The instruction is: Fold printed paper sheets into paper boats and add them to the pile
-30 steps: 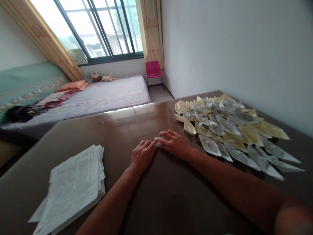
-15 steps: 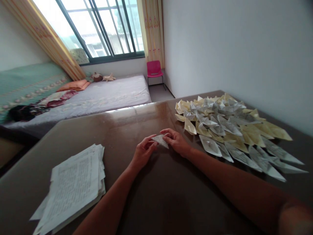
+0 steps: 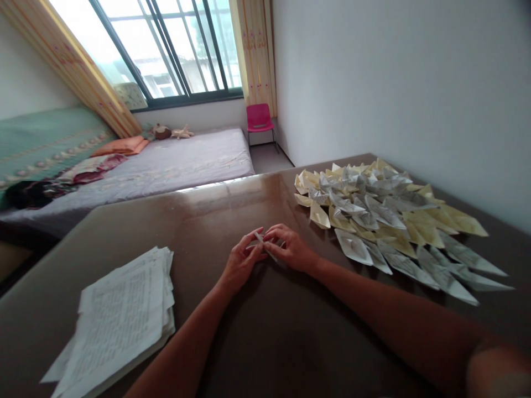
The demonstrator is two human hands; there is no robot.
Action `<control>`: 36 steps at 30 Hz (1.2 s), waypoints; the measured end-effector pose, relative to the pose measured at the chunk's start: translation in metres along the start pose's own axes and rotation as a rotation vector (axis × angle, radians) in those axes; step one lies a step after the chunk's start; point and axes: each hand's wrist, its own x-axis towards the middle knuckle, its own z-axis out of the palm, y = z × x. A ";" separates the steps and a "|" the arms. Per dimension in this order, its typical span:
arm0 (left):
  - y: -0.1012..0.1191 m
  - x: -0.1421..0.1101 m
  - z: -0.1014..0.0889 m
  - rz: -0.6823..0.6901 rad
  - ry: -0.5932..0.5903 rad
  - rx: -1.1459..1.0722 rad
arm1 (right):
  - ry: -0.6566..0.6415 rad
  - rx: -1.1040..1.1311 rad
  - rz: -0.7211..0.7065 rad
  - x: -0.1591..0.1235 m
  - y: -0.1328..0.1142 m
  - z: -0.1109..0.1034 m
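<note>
A small piece of folded paper [image 3: 259, 236] is pinched between my two hands above the middle of the brown table [image 3: 265, 320]. My left hand [image 3: 244, 258] grips its left side, thumb and fingers closed on it. On the other side, my right hand [image 3: 292, 249] pinches the paper with thumb and forefinger. Most of the paper is hidden behind the fingers; a thin pale edge shows at the top and another bit below the right thumb. Many folded paper boats [image 3: 354, 246], white and yellowish, lie crowded together to the right of my right hand.
A stack of printed sheets [image 3: 120, 315] lies at the table's left. Beyond the far edge stands a bed [image 3: 199, 157] with an orange pillow [image 3: 120, 146] and soft toys. A pink chair [image 3: 260, 119] is by the window, and a white wall [image 3: 398, 88] runs along the right.
The hands first pressed the paper flat on the table. They then lifted it, showing a folded triangle with print, and now it is turned so that mainly its edges show.
</note>
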 end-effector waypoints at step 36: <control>-0.006 -0.008 0.009 0.351 0.153 0.979 | -0.073 -0.335 -0.089 -0.005 0.006 0.004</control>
